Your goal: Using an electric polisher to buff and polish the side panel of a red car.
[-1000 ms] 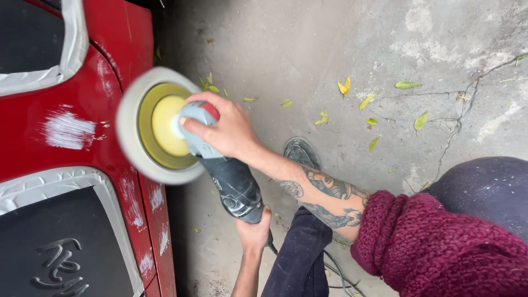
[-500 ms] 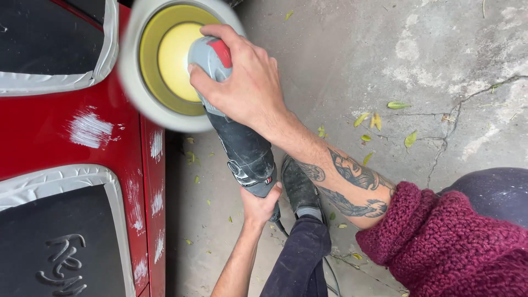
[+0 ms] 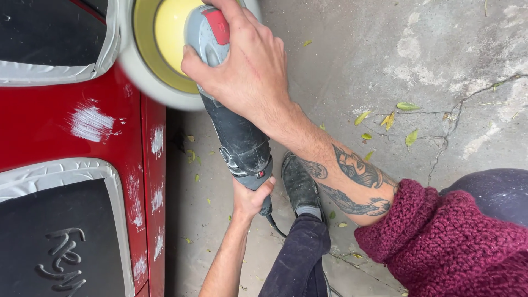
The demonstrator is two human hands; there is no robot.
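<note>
Two hands clamp polisher [image 3: 236,132]: left hand [image 3: 250,198] wrapped round rear grip, right hand [image 3: 247,71] curled over head. Pad [image 3: 159,49] now higher on red car panel [image 3: 49,132] than second ago, near taped window edge [image 3: 110,49]. White compound smear [image 3: 91,122] now below pad, unbuffed.

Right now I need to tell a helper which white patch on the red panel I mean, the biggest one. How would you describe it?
Start at the red car panel on the left. Between the two taped-off dark windows sits a white smear, streaked sideways, left of the polisher. The other white marks are narrower, lined down the panel's right edge.
</note>
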